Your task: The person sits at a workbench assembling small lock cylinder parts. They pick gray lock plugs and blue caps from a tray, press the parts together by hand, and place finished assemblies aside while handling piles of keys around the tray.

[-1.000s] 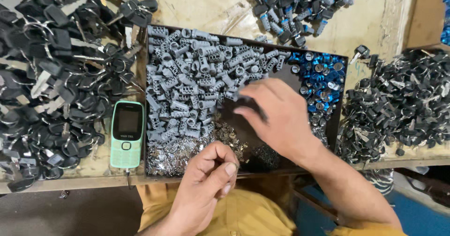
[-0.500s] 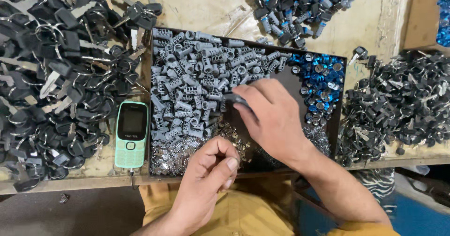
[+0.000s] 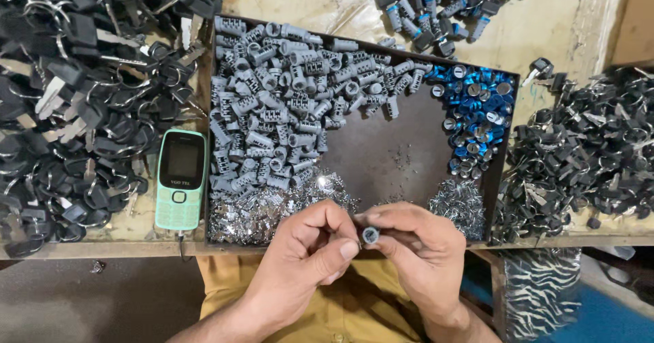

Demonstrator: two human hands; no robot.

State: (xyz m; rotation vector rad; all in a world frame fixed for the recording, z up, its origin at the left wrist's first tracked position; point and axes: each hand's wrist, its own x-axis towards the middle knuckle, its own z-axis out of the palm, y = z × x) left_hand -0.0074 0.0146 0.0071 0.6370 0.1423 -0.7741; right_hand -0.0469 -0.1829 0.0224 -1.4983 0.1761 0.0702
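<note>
My right hand pinches a small grey lock cylinder end-on at the near edge of the dark tray. My left hand meets it from the left, thumb and fingertips closed right beside the cylinder, possibly on a tiny metal piece I cannot make out. In the tray lie a big heap of grey cylinders, a pile of blue-capped round parts and small shiny metal bits along the front.
A green keypad phone lies left of the tray, its cable hanging over the bench edge. Black-headed keys are heaped at the left and right. More cylinders with keys lie at the back.
My right hand has come back from the grey heap with one cylinder to the tray's front edge. My left hand has risen to meet it.
</note>
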